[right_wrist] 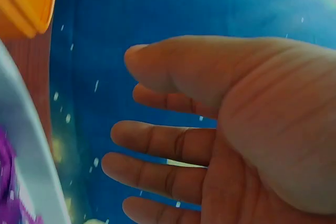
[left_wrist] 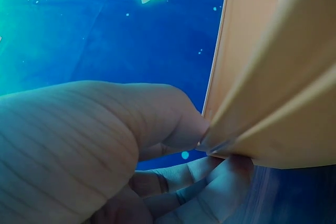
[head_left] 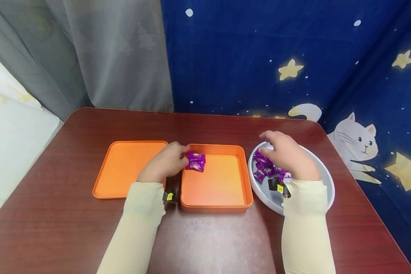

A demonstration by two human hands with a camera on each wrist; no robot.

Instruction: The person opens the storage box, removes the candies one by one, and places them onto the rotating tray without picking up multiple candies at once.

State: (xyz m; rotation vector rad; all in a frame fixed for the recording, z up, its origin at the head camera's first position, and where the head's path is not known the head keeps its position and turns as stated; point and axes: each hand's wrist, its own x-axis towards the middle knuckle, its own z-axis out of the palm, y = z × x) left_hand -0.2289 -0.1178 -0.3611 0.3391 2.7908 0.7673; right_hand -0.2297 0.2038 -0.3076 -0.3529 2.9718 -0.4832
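Note:
An orange box stands open on the table, two purple-wrapped candies side by side in its far left corner. My left hand is at the box's left wall, thumb and fingers pinching its edge, as the left wrist view also shows the thumb against it. Over a round white tray with several more purple candies hovers my right hand. Its fingers are spread and relaxed in the right wrist view, with nothing in them. The right forearm hides part of the tray.
Left of the box lies a flat orange lid, partly covered by the left hand. The brown table ends at a grey curtain and a blue starry curtain behind.

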